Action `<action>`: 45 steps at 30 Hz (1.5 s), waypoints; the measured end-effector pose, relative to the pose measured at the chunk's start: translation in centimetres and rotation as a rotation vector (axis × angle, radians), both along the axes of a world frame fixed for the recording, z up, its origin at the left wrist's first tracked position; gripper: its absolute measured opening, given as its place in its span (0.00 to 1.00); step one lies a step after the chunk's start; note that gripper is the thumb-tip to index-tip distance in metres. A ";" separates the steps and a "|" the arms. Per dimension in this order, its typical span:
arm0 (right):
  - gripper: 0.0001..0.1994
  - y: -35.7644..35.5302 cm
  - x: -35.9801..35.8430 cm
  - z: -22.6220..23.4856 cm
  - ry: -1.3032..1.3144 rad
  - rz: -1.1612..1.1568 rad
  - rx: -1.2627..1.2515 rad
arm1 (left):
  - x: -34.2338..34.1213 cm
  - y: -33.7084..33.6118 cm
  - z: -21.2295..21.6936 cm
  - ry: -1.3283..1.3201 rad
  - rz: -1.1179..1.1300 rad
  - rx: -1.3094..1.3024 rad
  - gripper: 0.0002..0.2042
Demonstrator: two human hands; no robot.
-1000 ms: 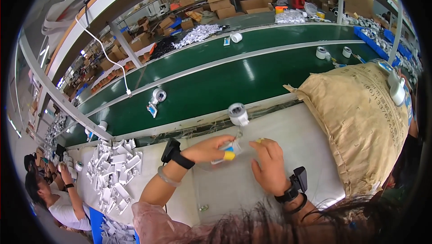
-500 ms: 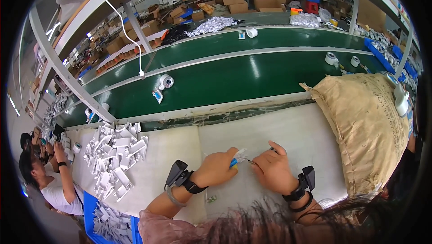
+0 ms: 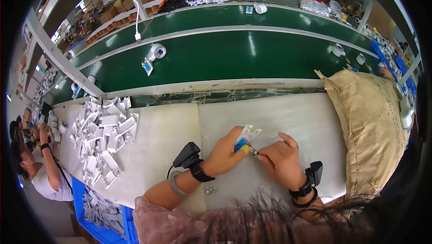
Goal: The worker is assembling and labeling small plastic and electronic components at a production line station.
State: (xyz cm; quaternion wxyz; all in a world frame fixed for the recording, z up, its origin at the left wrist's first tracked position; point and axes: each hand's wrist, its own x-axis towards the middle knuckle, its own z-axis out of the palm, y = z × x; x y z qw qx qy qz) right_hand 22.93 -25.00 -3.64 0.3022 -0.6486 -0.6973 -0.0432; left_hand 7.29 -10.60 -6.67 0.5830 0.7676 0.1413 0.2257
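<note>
Both forearms are bare from a pink sleeve bunched near the elbow, and the left hand and right hand wear no gloves. Each wrist carries a black strap with a small black boxy device clipped on it; the left one trails a thin cable beside a grey band. Dark hair strands hang across the lower edge.

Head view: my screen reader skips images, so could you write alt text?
Left hand holds a small white plastic part while the right hand pinches a tiny piece against it, over a white worktable beside a green conveyor belt.
</note>
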 end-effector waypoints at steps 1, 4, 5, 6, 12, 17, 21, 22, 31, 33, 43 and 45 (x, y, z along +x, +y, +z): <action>0.08 -0.1 -0.1 0.2 0.003 -0.046 0.045 | -0.1 -0.2 0.4 0.000 0.006 -0.006 0.18; 0.09 0.1 -0.4 0.5 0.007 -0.154 0.059 | -0.3 -0.6 1.4 0.035 -0.007 -0.229 0.18; 0.09 0.1 -0.4 0.4 0.004 -0.154 0.054 | -0.4 -0.6 1.7 0.065 -0.054 -0.352 0.17; 0.08 0.0 -0.4 0.2 -0.015 -0.161 0.074 | -0.5 -0.6 1.7 0.095 -0.102 -0.474 0.16; 0.07 0.1 -0.5 0.0 0.058 -0.214 0.178 | -0.2 -1.1 1.0 0.046 -0.115 -0.685 0.18; 0.07 0.3 -0.3 -0.2 0.111 -0.189 0.252 | 0.0 -1.1 1.4 0.036 -0.115 -0.830 0.17; 0.10 0.3 -0.4 -0.5 0.145 -0.115 0.310 | 0.0 -1.1 1.0 0.045 -0.139 -0.822 0.14; 0.11 0.2 -0.6 -0.5 0.159 -0.099 0.319 | 0.1 -1.2 1.0 0.043 -0.140 -0.821 0.14; 0.12 0.0 -0.5 -0.8 0.198 0.040 0.246 | -0.1 -1.9 0.7 -0.033 -0.184 -0.665 0.13; 0.12 0.0 -0.4 -0.6 0.171 0.038 0.257 | -0.2 -1.9 0.9 -0.051 -0.212 -0.643 0.15; 0.15 0.1 -0.8 -1.0 0.229 -0.003 0.337 | -0.4 -1.9 1.2 -0.064 -0.259 -0.623 0.15; 0.13 -0.1 -0.9 -0.8 0.232 -0.003 0.318 | -0.4 -2.0 1.3 -0.021 -0.236 -0.584 0.15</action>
